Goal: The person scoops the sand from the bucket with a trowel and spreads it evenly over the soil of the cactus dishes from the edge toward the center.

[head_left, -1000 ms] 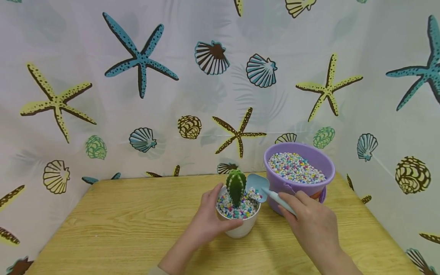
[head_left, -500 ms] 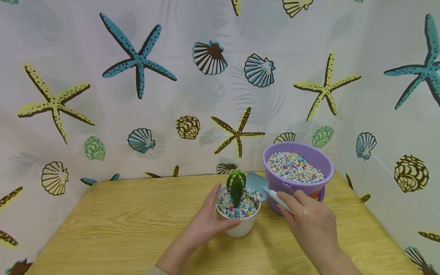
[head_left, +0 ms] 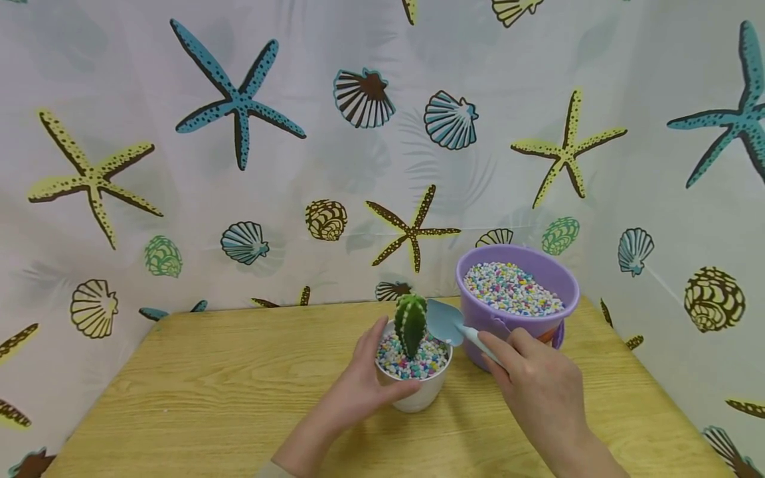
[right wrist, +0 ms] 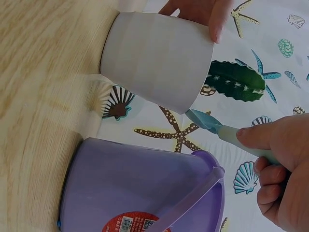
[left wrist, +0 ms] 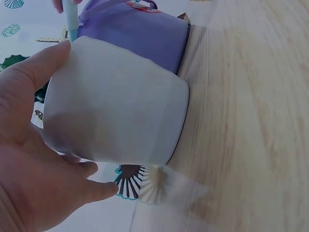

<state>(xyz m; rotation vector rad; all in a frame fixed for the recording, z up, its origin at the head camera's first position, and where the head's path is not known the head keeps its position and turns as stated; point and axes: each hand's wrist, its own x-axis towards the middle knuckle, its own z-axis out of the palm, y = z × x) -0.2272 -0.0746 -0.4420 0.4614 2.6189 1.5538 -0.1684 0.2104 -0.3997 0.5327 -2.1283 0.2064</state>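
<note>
A green cactus [head_left: 410, 325] stands upright in a white pot [head_left: 421, 395] whose top is covered with small multicoloured pebbles [head_left: 406, 364]. My left hand [head_left: 364, 385] holds the pot from the left, thumb across its front near the rim and fingers round the far side. In my right hand [head_left: 540, 382] is the pale handle of a light blue shovel [head_left: 445, 323]; its blade sits tilted at the pot's right rim, right beside the cactus. Hardly any pebbles show on the blade. The right wrist view has the blade's tip [right wrist: 200, 118] at the pot's edge.
Just behind and right of the pot stands a purple bucket [head_left: 478, 325], well filled with the same pebbles [head_left: 510, 289]. Its handle [right wrist: 193, 198] hangs down over a red label. Behind the wooden table [head_left: 239, 372] hangs a curtain [head_left: 287, 159] printed with starfish and shells.
Pebbles that lay on the shovel's blade have slid off into the pot around the cactus. The blade has tilted a little; the left hand keeps its hold on the pot.
</note>
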